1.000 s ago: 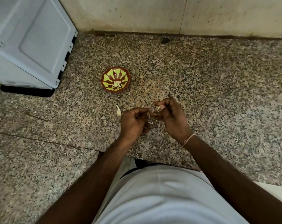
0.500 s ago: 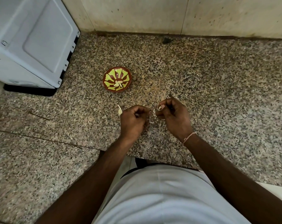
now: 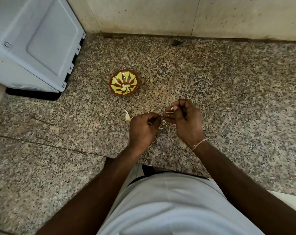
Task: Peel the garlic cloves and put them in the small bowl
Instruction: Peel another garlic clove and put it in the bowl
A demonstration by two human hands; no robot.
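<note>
A small brown bowl with a yellow-green leaf pattern sits on the granite counter, with a few peeled garlic cloves at its bottom. In front of it my right hand pinches a pale garlic clove between thumb and fingertips. My left hand is beside it, fingers curled, pinching a thin bit of garlic skin. An unpeeled clove lies on the counter just left of my left hand. Loose skin flakes lie between the hands.
A white appliance stands at the back left on a dark base. A tiled wall bounds the counter at the back. A seam in the stone runs across the left. The counter's front edge is near my body.
My right hand has lifted slightly away from the left, so the clove now shows at its fingertips. The hands have drawn a little apart. The bowl has not moved.
</note>
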